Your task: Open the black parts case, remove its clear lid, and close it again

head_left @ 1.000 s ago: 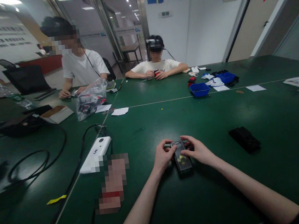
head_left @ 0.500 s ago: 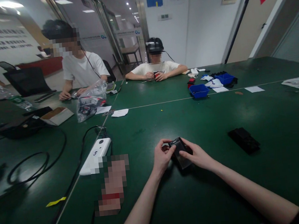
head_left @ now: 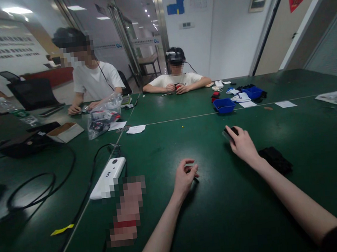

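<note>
My right hand grips a small flat black case with a clear, glossy part at its near left edge. It holds the case just above the table, and the fingers hide much of it. My left hand hovers over the green table with loosely curled fingers, thumb apart and nothing between them. A folded black object lies beside my right forearm; its kind is unclear.
A white power bank marked 5 and a blurred-out pinkish item lie on the left, near black cables. Further back are a clear plastic bag, a blue tray and papers. Two people sit across the table.
My right hand has carried the black case away to the right and forward. My left hand has let go of it and stays near its former place, fingers loosened.
</note>
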`<state>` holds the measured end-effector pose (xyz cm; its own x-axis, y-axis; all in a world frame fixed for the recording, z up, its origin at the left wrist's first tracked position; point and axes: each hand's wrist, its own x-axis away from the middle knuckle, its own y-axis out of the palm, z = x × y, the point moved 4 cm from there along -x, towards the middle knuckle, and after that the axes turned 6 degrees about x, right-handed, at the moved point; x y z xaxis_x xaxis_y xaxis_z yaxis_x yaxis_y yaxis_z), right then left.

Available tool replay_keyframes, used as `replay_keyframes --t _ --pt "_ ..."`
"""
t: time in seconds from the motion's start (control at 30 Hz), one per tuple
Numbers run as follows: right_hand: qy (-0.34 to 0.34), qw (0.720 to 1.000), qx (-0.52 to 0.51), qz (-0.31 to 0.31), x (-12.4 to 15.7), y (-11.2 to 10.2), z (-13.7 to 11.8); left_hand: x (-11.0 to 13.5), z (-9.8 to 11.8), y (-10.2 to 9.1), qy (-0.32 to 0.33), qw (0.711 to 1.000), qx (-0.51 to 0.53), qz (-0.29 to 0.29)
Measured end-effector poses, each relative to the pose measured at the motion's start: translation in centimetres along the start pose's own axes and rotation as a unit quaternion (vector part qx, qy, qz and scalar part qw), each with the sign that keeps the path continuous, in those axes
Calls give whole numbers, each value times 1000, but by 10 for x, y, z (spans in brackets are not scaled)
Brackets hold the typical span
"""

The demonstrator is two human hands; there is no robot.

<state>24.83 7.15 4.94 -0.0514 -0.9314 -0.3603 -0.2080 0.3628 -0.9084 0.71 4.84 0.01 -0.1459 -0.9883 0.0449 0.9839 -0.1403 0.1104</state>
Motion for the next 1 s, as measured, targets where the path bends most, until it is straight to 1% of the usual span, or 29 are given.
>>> replay_keyframes --t 0.07,0.13,0.27,0.4,0.57,0.7,0.77,0.83,0.9,1.0 --pt "9 996 85 -10 -7 0 18 1 1 0 -4 1000 -5 -3" --pt "12 990 141 -25 -10 4 29 2 2 1 -3 1000 -9 -7" --pt "25 976 213 -22 -6 15 38 3 4 1 0 1000 -26 -13" --pt "21 975 221 -17 -5 25 41 3 4 0 4 999 -34 -18" --pt "23 981 186 -45 -9 30 43 2 2 0 4 999 -48 -23" --pt "17 979 194 -57 -3 20 37 2 1 0 12 998 -56 -26" --pt "6 980 194 -52 5 9 34 2 1 0 15 998 -56 -26" --pt "13 979 195 -48 16 -4 36 2 1 -1 17 998 -53 -26" --pt "43 977 203 -55 28 -16 46 1 0 -1 19 998 -54 -28" --pt "103 965 221 -91 49 -26 70 1 0 -1 22 998 -57 -29"
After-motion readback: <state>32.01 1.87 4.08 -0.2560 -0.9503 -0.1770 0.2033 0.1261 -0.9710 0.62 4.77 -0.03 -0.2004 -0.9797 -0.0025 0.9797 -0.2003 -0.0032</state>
